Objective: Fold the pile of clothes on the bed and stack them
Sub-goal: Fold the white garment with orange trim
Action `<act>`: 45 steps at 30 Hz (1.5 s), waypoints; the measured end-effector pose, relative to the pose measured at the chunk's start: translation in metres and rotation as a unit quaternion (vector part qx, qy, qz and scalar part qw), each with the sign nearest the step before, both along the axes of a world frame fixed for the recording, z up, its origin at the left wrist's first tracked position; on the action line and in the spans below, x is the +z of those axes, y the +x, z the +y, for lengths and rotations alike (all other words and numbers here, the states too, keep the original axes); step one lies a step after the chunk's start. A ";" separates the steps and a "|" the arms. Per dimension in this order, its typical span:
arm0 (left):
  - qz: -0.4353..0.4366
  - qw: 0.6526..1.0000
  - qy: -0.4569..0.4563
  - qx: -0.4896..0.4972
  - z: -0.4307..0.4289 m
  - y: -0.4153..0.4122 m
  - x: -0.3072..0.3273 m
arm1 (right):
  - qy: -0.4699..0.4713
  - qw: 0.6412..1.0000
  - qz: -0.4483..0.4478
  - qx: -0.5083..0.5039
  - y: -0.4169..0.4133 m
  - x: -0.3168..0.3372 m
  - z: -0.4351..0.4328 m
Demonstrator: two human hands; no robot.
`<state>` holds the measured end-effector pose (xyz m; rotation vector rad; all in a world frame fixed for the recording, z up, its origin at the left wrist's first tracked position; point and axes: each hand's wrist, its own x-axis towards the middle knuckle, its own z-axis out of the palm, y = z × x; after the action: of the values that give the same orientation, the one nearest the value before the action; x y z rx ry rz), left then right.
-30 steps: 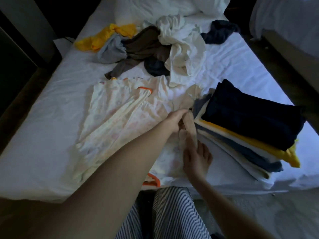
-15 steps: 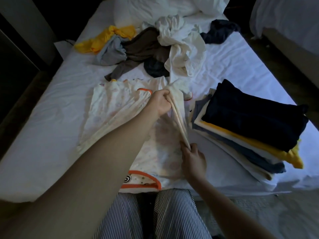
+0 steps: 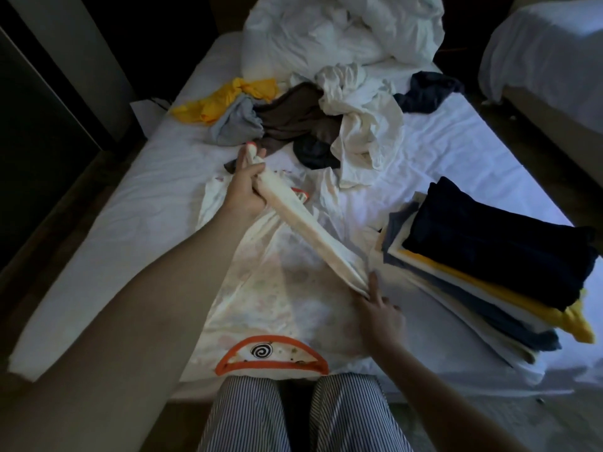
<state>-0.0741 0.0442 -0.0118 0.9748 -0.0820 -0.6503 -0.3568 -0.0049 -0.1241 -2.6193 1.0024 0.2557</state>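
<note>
Gripping limp cream sleeve (image 3: 313,230) in left hand (image 3: 244,187), right hand (image 3: 378,308) seemingly pinching its base

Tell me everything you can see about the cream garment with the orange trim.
The cream garment looks like thin, soft cloth with a faint pale print. Its orange-trimmed opening, with a black spiral mark inside, lies nearest the person. Most of it is spread flat on the white bed sheet. One long edge is lifted into a taut band: the left hand grips its far end, the right hand pinches its near end.
</note>
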 end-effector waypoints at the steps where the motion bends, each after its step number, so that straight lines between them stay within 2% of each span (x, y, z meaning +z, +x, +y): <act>1: -0.024 1.000 0.008 -0.012 0.011 0.006 -0.004 | -0.019 1.000 0.001 0.014 0.001 0.004 0.001; 3: -0.033 0.997 0.070 -0.024 0.037 0.017 -0.018 | -0.035 0.999 0.001 0.032 0.000 0.007 0.002; 4: -0.018 0.991 0.132 -0.015 0.055 0.020 -0.029 | -0.033 0.999 -0.002 0.031 0.000 0.007 0.003; 7: 0.033 0.940 0.340 0.007 0.109 0.014 -0.066 | -0.028 0.997 -0.021 0.074 -0.008 0.006 0.009; 8: 0.024 0.924 0.381 0.003 0.124 0.013 -0.080 | -0.053 0.992 -0.061 0.094 -0.011 0.005 0.010; 11: -0.035 0.911 0.410 -0.019 0.147 -0.009 -0.092 | -0.087 0.976 -0.180 0.091 -0.017 -0.004 0.016; 13: -0.051 0.894 0.444 0.016 0.155 -0.021 -0.091 | -0.020 0.966 -0.258 -0.009 -0.017 -0.009 0.022; 14: -0.070 0.869 0.488 0.046 0.160 -0.023 -0.092 | 0.026 0.957 -0.276 -0.080 -0.014 -0.006 0.027; 17: -0.134 0.716 0.683 0.055 0.183 -0.031 -0.094 | 0.138 0.895 -0.318 -0.280 -0.002 0.000 0.034; 18: -0.127 0.692 0.710 0.044 0.190 -0.034 -0.095 | 0.145 0.882 -0.311 -0.323 0.001 0.002 0.033; 19: -0.105 0.694 0.712 0.033 0.197 -0.038 -0.098 | 0.142 0.879 -0.290 -0.350 0.004 0.000 0.031; 21: -0.069 0.734 0.675 0.019 0.208 -0.047 -0.104 | 0.157 0.894 -0.214 -0.362 0.006 -0.001 0.027; 23: -0.068 0.777 0.626 0.025 0.220 -0.058 -0.106 | 0.198 0.902 -0.167 -0.345 0.006 0.000 0.025; 26: -0.046 0.838 0.543 -0.008 0.238 -0.073 -0.108 | 0.261 0.897 -0.151 -0.323 0.005 0.011 0.024; 28: -0.011 0.859 0.512 -0.026 0.247 -0.079 -0.106 | 0.307 0.889 -0.139 -0.310 0.002 0.021 0.024; 30: 0.008 0.878 0.478 -0.004 0.254 -0.081 -0.100 | 0.333 0.883 -0.129 -0.304 -0.002 0.028 0.025; 32: 0.006 0.888 0.459 0.019 0.259 -0.080 -0.093 | 0.350 0.871 -0.152 -0.309 -0.006 0.033 0.025; 36: 0.014 0.905 0.420 0.060 0.264 -0.080 -0.069 | 0.416 0.809 -0.199 -0.363 -0.015 0.038 0.016; 38: 0.035 0.915 0.398 0.058 0.266 -0.079 -0.057 | 0.431 0.795 -0.209 -0.372 -0.018 0.045 0.012; 41: 0.050 0.928 0.363 0.063 0.274 -0.077 -0.037 | 0.443 0.797 -0.230 -0.340 -0.014 0.067 0.017; 42: 0.052 0.933 0.350 0.064 0.276 -0.077 -0.031 | 0.469 0.770 -0.248 -0.355 -0.013 0.076 0.016; 45: 0.056 0.943 0.324 0.055 0.279 -0.086 -0.007 | 0.482 0.748 -0.243 -0.386 -0.015 0.097 0.010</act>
<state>-0.1598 0.3237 -0.0192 1.5613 0.3062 -0.6377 -0.3717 0.0054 -0.0272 -1.1096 1.1986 -0.1107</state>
